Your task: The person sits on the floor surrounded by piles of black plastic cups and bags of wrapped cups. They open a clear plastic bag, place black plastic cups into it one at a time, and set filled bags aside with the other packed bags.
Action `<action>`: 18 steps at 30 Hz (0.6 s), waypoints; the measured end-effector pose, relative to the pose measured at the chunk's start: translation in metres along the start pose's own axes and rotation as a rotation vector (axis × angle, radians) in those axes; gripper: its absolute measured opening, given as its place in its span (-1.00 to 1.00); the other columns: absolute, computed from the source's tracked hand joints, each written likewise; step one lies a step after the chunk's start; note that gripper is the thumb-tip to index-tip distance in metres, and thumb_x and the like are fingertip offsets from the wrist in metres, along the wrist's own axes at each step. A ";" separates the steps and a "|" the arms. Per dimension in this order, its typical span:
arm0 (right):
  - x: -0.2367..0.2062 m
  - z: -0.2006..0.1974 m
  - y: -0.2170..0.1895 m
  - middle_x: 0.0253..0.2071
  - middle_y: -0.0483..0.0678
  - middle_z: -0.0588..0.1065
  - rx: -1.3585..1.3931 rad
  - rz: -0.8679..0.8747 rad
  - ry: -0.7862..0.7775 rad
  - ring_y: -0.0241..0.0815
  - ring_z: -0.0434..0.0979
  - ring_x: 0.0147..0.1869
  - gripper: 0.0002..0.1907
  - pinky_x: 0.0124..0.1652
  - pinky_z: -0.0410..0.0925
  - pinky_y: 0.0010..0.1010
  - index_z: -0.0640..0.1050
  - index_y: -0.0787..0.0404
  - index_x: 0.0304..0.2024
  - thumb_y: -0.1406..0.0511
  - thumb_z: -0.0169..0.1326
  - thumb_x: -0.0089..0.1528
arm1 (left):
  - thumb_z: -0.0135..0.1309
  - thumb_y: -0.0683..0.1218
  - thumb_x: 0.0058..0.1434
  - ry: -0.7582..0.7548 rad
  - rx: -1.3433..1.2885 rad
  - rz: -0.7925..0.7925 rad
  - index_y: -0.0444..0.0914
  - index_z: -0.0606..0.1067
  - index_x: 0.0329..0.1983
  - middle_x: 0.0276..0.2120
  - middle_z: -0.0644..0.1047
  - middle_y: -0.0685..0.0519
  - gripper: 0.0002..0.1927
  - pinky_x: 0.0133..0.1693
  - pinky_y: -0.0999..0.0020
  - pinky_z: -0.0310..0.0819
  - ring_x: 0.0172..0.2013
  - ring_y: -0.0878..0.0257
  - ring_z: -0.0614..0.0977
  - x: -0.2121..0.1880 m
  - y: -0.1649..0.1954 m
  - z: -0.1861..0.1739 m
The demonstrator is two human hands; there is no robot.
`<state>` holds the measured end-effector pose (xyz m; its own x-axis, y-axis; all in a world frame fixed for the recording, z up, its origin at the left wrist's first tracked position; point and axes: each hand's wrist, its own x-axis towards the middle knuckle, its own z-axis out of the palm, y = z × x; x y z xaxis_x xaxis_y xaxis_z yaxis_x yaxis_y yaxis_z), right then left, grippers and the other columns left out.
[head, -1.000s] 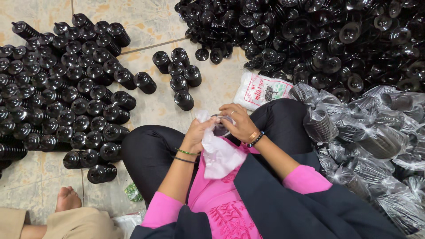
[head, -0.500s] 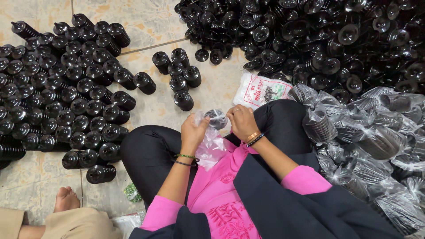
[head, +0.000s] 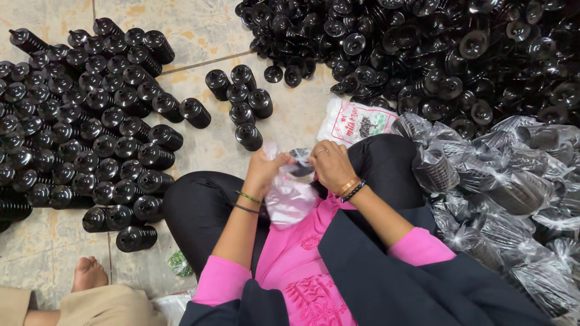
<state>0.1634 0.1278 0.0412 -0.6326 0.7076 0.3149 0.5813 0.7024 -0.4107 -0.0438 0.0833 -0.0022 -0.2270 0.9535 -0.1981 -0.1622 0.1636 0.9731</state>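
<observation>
I see my left hand point(head: 263, 171) and right hand point(head: 331, 165) both pinched on the mouth of a clear plastic bag point(head: 290, 196) held over my lap — fingers closed on its rim, one hand at each side. A black ribbed cup point(head: 300, 164) sits in the bag's opening between them. To my right lie filled bags point(head: 513, 193), each wrapping black cups. Ahead is a loose heap of cups point(head: 423, 54) — to my left, stacked cups point(head: 90, 133) lie in rows on the tile floor point(head: 199, 24).
</observation>
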 end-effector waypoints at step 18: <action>-0.007 0.032 0.019 -0.22 -0.01 0.59 0.925 0.216 -0.099 -0.31 0.58 -0.17 -0.78 -0.21 0.43 -0.45 0.46 0.34 -0.02 0.32 0.05 0.35 | 0.17 -0.23 0.21 -0.003 0.298 0.370 -0.32 0.42 -0.31 -0.45 0.55 0.02 -0.87 -0.32 0.39 0.45 -0.41 0.33 0.57 -0.034 0.006 0.022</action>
<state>0.1624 0.1338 0.0034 -0.6237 0.7757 0.0965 0.0823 0.1879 -0.9787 -0.0162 0.0575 0.0130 -0.2146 0.9622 0.1677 0.2118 -0.1218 0.9697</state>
